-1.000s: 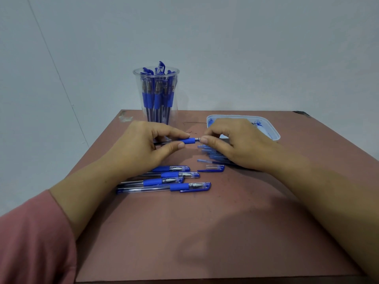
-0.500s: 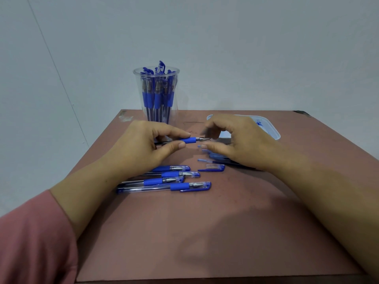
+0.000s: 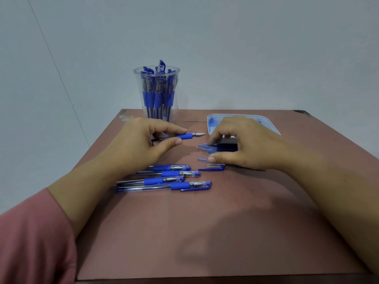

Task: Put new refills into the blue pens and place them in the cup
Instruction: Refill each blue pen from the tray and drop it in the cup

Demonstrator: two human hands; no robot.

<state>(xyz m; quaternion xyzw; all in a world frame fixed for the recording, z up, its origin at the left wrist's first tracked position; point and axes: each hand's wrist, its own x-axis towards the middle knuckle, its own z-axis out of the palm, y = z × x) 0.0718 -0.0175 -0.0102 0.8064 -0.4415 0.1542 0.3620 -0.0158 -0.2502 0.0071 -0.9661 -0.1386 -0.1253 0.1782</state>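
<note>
My left hand [image 3: 143, 144] pinches a pen [image 3: 184, 136] between thumb and forefinger; my right hand [image 3: 246, 144] arches palm-down, fingers [image 3: 222, 131] loosely curved, thumb out.

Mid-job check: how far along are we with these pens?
Done, apparently: the cup holds a bunch of blue pens. In hand: the left hand pinches an uncapped pen, tip bare, while the right hand hovers over loose blue pieces beside the tray. Left: four pens lie on the table with a loose cap near them; whether they are refilled I cannot tell.
</note>
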